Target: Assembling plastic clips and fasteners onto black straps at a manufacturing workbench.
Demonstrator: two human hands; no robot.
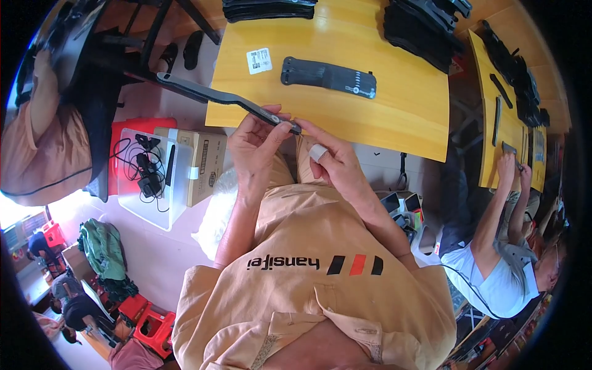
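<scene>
Holding the long dark strip [216,95] takes two hands. It is a thin, flat, black piece, and it sticks out to the left, past the edge of the yellow surface [394,117] and over the floor. The near end of the strip sits between the hands, just in front of the person's chest. The left hand [256,145] is curled around that end from below, with the thumb on top. The right hand [330,157] has its fingers nearly closed and pinches the very tip. One finger on it has a white band. To do this well, I think both hands should hold firm but soft, so the long far end does not droop or swing. Keep the tip close to the eyes and do not twist it. Another flat black piece [330,77] lies on the surface, well apart from the hands, next to a small white label [259,60]. A cardboard box [206,163] and a clear bin with cables [151,176] stand on the floor to the left
</scene>
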